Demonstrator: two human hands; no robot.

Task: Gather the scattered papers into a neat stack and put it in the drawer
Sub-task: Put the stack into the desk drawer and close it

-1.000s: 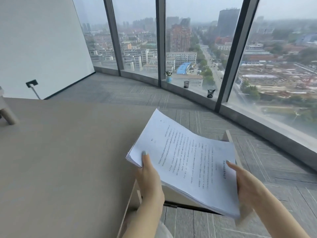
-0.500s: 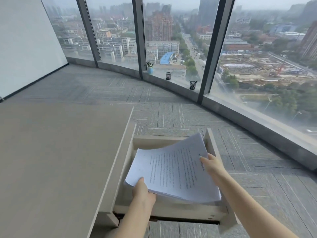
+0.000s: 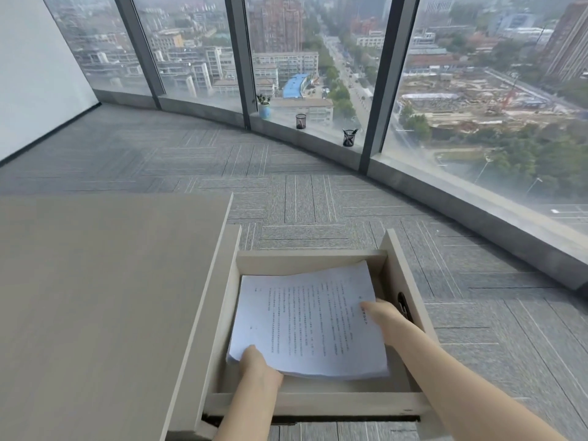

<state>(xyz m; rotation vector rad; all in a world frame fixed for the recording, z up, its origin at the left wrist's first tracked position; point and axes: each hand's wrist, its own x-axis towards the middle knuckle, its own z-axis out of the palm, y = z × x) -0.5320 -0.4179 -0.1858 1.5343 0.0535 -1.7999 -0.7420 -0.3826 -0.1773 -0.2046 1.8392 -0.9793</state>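
Note:
A stack of white printed papers (image 3: pixel 307 319) lies inside the open beige drawer (image 3: pixel 310 257), pulled out to the right of the desk. My left hand (image 3: pixel 259 367) grips the stack's near left corner, thumb on top. At the stack's right edge, my right hand (image 3: pixel 380 315) holds it with fingers on the top sheet. The far edge of the stack curls up slightly against the drawer's back wall.
The beige desk top (image 3: pixel 105 297) fills the left. Grey carpet tiles (image 3: pixel 318 198) surround the drawer. On the window ledge stand a small potted plant (image 3: pixel 264 106) and two black mesh pen cups (image 3: pixel 300 121) (image 3: pixel 349 137). The drawer front has a lock (image 3: pixel 402 302).
Both hands carried the paper stack from above the desk edge down into the open drawer, where it now lies nearly flat. The view has tilted down toward the drawer.

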